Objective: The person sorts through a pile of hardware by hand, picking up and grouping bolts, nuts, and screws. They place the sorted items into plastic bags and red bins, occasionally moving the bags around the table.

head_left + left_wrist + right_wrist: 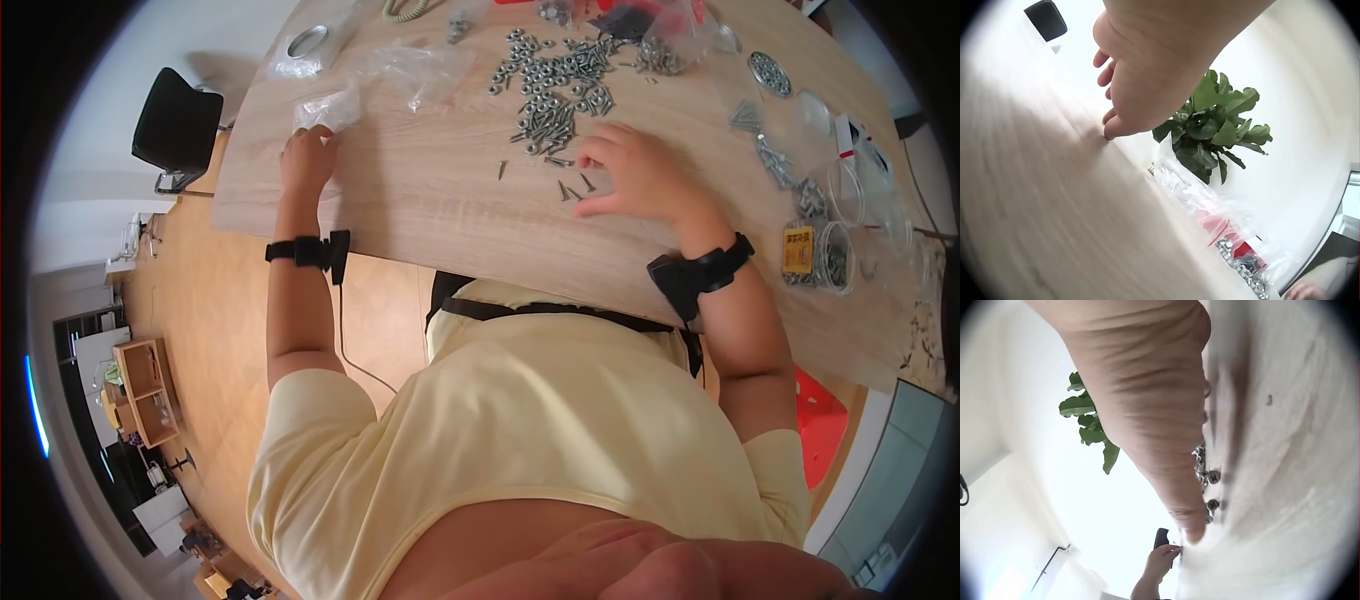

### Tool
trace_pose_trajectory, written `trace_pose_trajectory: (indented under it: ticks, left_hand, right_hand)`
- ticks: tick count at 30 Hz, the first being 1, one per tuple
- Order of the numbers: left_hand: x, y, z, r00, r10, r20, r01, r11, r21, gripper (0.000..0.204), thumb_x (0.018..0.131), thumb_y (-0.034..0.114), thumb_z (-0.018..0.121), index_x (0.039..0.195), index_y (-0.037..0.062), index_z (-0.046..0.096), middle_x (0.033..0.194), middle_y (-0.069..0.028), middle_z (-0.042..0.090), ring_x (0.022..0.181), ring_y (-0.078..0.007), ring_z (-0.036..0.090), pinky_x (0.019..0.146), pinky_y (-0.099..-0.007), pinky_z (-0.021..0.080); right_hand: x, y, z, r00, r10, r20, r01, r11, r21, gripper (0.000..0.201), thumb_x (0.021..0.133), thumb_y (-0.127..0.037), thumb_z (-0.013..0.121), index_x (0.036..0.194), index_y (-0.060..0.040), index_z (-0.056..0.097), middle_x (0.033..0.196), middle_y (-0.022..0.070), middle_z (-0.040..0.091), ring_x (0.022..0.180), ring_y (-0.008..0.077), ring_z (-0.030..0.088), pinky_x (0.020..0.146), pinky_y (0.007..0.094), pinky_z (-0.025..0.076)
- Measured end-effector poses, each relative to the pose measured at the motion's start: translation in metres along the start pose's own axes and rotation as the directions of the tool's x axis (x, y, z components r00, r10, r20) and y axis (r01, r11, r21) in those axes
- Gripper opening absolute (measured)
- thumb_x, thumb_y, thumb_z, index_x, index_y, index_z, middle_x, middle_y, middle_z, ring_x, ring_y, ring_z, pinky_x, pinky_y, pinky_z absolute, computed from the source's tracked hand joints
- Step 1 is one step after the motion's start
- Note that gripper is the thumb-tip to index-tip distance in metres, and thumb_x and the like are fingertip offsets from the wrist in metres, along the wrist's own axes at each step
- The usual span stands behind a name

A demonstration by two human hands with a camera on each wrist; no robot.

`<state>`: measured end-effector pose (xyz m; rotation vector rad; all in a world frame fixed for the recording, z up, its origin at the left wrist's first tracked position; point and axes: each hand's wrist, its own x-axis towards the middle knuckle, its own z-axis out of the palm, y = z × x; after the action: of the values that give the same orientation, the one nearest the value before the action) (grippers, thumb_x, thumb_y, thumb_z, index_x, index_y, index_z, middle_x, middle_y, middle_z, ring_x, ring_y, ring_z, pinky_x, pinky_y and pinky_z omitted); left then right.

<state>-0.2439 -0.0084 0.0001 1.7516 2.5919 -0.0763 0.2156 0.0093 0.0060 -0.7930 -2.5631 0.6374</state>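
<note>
**Right hand (640, 175) brackets loose grey metal screws (564, 190) on a pale wood-grain bench (430, 180)**

Through my feed the bench runs wide under both arms, its smooth top streaked with beige grain. Beyond it I see an orange-brown floor (210, 270), a black chair (178, 120) and an open wooden shelf unit (148, 385); the left wrist camera adds a green, broad-leaved plant (1210, 125) against a white wall (1297, 94).

At the bench's right side stands a clear, round-rimmed plastic tub (853, 262) with grey metal pieces in it, a yellow printed label (798, 250) next to it. Farther off, a round dish (752, 60) is full of small shiny parts, and a clear plastic bag (690, 50) holds more.

The spread pile of silvery metal fasteners (560, 85) mixes round heads and thin shanks. The screws lie just off its near edge, between the right hand's thumb and fingers, which are parted and grip nothing that I can see. The left hand (307, 160) rests on the bench, fingers loosely bent and holding nothing, just beside a crumpled transparent bag (335, 106); I cannot tell whether they touch.
</note>
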Motion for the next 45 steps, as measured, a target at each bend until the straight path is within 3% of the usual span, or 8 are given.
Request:
trace_pose_trajectory:
  ticks: [6,8,14,24,32,34,40,45]
  left_hand:
    - [-0.003,0.003,0.008,0.743,0.302,-0.597,-0.360,0.933,0.024,0.037,0.078,0.023,0.062,0.112,0.0087,0.056,0.107,-0.0143,0.061,0.099,-0.0350,0.059,0.085,-0.0439,0.046]
    - [-0.005,0.006,-0.001,0.964,0.143,-0.226,-0.192,0.959,-0.211,0.036,0.079,0.022,0.061,0.111,0.0082,0.056,0.107,-0.0153,0.062,0.097,-0.0354,0.059,0.085,-0.0435,0.046]
    - [-0.031,0.029,-0.018,0.995,0.092,0.048,-0.086,0.990,-0.112,0.026,0.076,0.019,0.058,0.097,0.0047,0.061,0.093,-0.0203,0.064,0.091,-0.0354,0.060,0.079,-0.0434,0.048]
    - [-0.095,0.121,-0.052,0.778,0.580,0.241,-0.527,0.811,-0.253,0.019,0.077,0.018,0.060,0.083,0.0004,0.064,0.070,-0.0141,0.063,0.067,-0.0241,0.061,0.060,-0.0349,0.046]
    - [-0.102,0.196,-0.048,0.677,0.736,0.011,0.230,-0.198,-0.953,0.011,0.092,0.017,0.051,0.087,0.0090,0.056,0.073,0.0053,0.050,0.064,-0.0063,0.043,0.059,-0.0212,0.035]
    - [-0.105,0.204,-0.044,0.641,0.763,-0.079,0.121,-0.202,-0.972,0.011,0.093,0.019,0.050,0.089,0.0092,0.055,0.076,0.0054,0.050,0.066,-0.0057,0.043,0.060,-0.0205,0.035]
    - [-0.092,0.207,-0.044,0.703,0.697,-0.138,-0.023,-0.171,-0.985,0.014,0.095,0.021,0.046,0.094,0.0088,0.054,0.082,0.0032,0.055,0.069,-0.0064,0.049,0.061,-0.0212,0.039]
    - [-0.098,0.213,-0.034,0.863,0.504,-0.019,0.226,-0.419,-0.879,0.015,0.095,0.023,0.048,0.098,0.0089,0.052,0.081,-0.0006,0.058,0.068,-0.0113,0.055,0.062,-0.0260,0.044]
  right_hand:
    - [0.016,-0.016,0.038,0.937,-0.312,-0.159,0.273,0.935,-0.224,0.046,0.073,-0.032,0.071,0.112,-0.0120,0.057,0.124,0.0046,0.051,0.120,0.0227,0.043,0.099,0.0404,0.035]
    - [0.023,-0.024,0.049,0.934,-0.345,-0.095,0.316,0.920,-0.232,0.047,0.077,-0.033,0.066,0.119,-0.0131,0.056,0.131,0.0038,0.048,0.128,0.0218,0.038,0.106,0.0441,0.028]
    - [0.028,-0.025,0.061,0.934,-0.344,0.093,0.356,0.895,-0.268,0.044,0.086,-0.033,0.055,0.125,-0.0116,0.053,0.137,0.0008,0.045,0.136,0.0191,0.025,0.112,0.0517,0.009]
    - [-0.015,0.001,0.021,0.955,-0.297,-0.012,0.278,0.909,-0.311,0.041,0.081,-0.021,0.063,0.118,-0.0059,0.056,0.132,0.0067,0.048,0.129,0.0260,0.036,0.108,0.0484,0.023]
    - [-0.004,-0.043,0.007,0.821,0.213,-0.530,-0.038,0.946,0.322,0.043,0.083,-0.016,0.063,0.123,-0.0045,0.050,0.118,0.0126,0.053,0.112,0.0251,0.048,0.095,0.0376,0.039]
    - [0.004,-0.047,0.003,0.753,0.521,-0.401,0.152,0.456,0.877,0.046,0.085,-0.015,0.063,0.125,-0.0027,0.045,0.115,0.0120,0.052,0.106,0.0168,0.050,0.088,0.0318,0.042]
    - [0.007,-0.036,-0.004,0.900,0.407,-0.156,-0.070,0.487,0.871,0.051,0.083,-0.010,0.063,0.128,-0.0021,0.039,0.086,0.0058,0.058,0.072,0.0109,0.056,0.060,0.0246,0.045]
    - [0.014,-0.040,-0.002,0.740,0.602,-0.301,0.058,0.388,0.920,0.043,0.083,-0.008,0.063,0.122,-0.0042,0.043,0.075,0.0027,0.057,0.059,0.0096,0.051,0.051,0.0225,0.038]
